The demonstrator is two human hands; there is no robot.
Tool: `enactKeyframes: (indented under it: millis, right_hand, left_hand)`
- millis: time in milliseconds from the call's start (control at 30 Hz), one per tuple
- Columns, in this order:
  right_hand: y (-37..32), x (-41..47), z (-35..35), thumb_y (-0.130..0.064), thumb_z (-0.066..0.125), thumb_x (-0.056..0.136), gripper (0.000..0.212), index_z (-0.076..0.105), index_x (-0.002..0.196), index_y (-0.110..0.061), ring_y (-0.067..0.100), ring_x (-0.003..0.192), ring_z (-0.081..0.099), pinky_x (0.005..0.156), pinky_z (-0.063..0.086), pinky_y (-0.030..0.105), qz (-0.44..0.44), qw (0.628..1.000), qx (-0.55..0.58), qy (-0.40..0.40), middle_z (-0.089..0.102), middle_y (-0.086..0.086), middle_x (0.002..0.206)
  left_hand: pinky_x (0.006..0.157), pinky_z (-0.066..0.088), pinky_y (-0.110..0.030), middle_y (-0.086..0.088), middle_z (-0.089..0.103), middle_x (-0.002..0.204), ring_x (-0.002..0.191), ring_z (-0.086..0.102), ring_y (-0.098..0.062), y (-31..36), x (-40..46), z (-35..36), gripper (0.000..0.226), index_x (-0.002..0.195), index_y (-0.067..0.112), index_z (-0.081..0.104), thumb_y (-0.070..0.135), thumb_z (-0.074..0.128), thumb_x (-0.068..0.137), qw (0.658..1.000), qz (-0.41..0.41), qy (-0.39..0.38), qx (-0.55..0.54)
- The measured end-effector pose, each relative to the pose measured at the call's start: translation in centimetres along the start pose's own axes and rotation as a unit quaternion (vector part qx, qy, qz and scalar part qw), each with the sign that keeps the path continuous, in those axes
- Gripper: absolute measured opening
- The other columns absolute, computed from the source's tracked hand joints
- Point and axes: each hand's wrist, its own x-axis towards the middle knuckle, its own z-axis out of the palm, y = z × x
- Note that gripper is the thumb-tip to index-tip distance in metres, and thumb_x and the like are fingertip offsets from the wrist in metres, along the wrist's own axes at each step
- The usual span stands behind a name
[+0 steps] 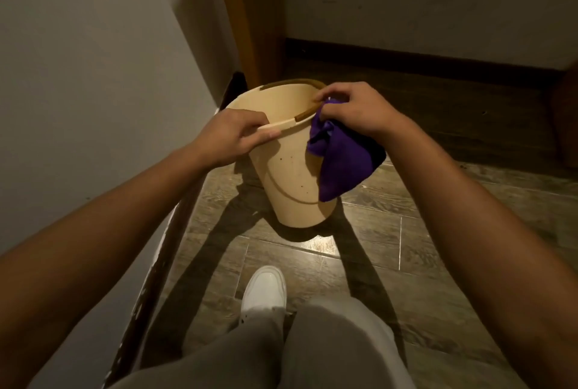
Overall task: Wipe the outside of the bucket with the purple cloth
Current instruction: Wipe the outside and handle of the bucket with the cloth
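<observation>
A cream plastic bucket stands on the floor, tilted toward me, its thin handle hanging down the front. My left hand pinches the near rim on the left side. My right hand grips a purple cloth at the rim's right side. The cloth hangs down over the bucket's right outer wall. Small dark specks dot the front of the bucket.
A pale wall runs close along the left, with a dark skirting board at its foot. A wooden door frame stands behind the bucket. The wood-look floor stretches right. My white shoe and grey trouser legs are below.
</observation>
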Motion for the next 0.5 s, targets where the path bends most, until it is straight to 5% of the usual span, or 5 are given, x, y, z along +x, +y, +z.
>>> enactKeyframes:
  millis: [167, 267, 333, 400, 500]
  right_hand:
    - [1.7, 0.0, 1.7, -0.038, 0.068, 0.093, 0.027, 0.057, 0.114, -0.024, 0.014, 0.091, 0.063, 0.067, 0.048, 0.027, 0.108, 0.967, 0.148, 0.176, 0.062, -0.005, 0.106]
    - [1.2, -0.3, 3.5, -0.039, 0.068, 0.094, 0.033, 0.056, 0.12, -0.025, 0.015, 0.097, 0.065, 0.079, 0.059, 0.034, 0.133, 0.947, 0.227, 0.183, 0.063, -0.002, 0.113]
    - [-0.2, -0.6, 5.1, -0.042, 0.07, 0.093, 0.041, 0.056, 0.128, -0.027, 0.009, 0.093, 0.065, 0.07, 0.057, 0.027, 0.114, 0.939, 0.262, 0.192, 0.063, -0.007, 0.114]
    - [-1.8, -1.1, 7.5, -0.044, 0.068, 0.094, 0.049, 0.054, 0.138, -0.028, 0.004, 0.093, 0.064, 0.069, 0.052, 0.021, 0.066, 0.94, 0.239, 0.232, 0.062, -0.013, 0.113]
    - [-2.7, -1.9, 11.5, -0.047, 0.055, 0.1, 0.057, 0.045, 0.152, -0.025, 0.019, 0.122, 0.057, 0.096, 0.047, 0.034, -0.033, 0.955, 0.069, 0.287, 0.062, 0.0, 0.138]
  left_hand:
    - [0.076, 0.054, -0.039, 0.001, 0.069, 0.096, 0.09, 0.063, -0.018, 1.4, 1.1, 0.7, 0.043, 0.108, 0.018, 0.074, 0.053, 0.049, 0.099, 0.997, -0.064, 0.04, -0.033]
    - [0.077, 0.053, -0.043, -0.001, 0.069, 0.095, 0.088, 0.062, -0.017, 2.1, 1.8, 0.6, 0.042, 0.109, 0.018, 0.074, 0.048, 0.046, 0.102, 0.995, -0.08, 0.04, -0.032]
    - [0.077, 0.052, -0.043, -0.001, 0.07, 0.093, 0.086, 0.063, -0.016, 2.5, 2.3, 0.6, 0.041, 0.107, 0.018, 0.073, 0.046, 0.043, 0.104, 0.996, -0.08, 0.035, -0.034]
    - [0.077, 0.051, -0.041, -0.002, 0.07, 0.087, 0.082, 0.064, -0.018, 2.7, 2.7, 0.6, 0.04, 0.097, 0.015, 0.072, 0.04, 0.041, 0.105, 0.994, -0.085, 0.038, -0.052]
    - [0.075, 0.048, -0.041, -0.007, 0.068, 0.083, 0.08, 0.064, -0.025, 2.8, 3.0, 0.7, 0.038, 0.09, 0.009, 0.068, 0.029, 0.039, 0.107, 0.993, -0.081, 0.056, -0.071]
